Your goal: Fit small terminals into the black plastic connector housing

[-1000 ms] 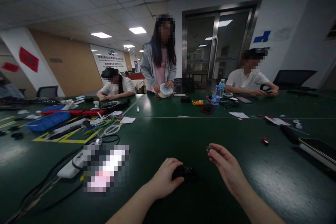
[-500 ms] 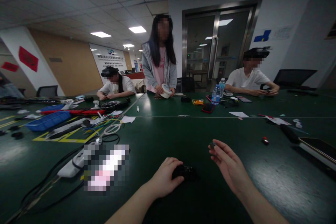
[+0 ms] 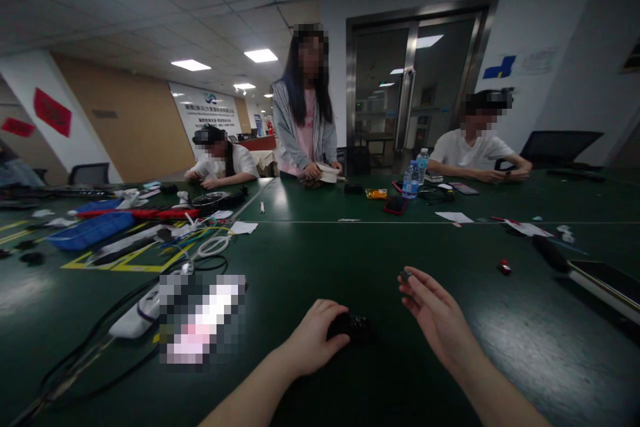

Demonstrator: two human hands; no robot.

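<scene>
My left hand [image 3: 317, 337] is closed around the near end of a small black object [image 3: 357, 325] lying on the dark green table [image 3: 280, 273]. Its exact kind cannot be made out; the far end has small details on top. To the right, my right hand [image 3: 434, 310] is raised above the tabletop, pinching a small dark grey piece [image 3: 406, 275] between thumb and fingertips. The piece is too small to name, and it is apart from the black object.
A white power strip [image 3: 135, 317] with black cables lies left, beside a blurred-out bright phone-like slab [image 3: 205, 320]. Beyond are a blue tray [image 3: 93, 230], water bottles [image 3: 411, 180] and a red-and-black item [image 3: 505, 267]. Several people are around the table; one stands opposite holding a white object [image 3: 327, 173].
Both my hands have stayed practically still with what they hold. Across the table, the standing person has tilted and lowered the white object slightly.
</scene>
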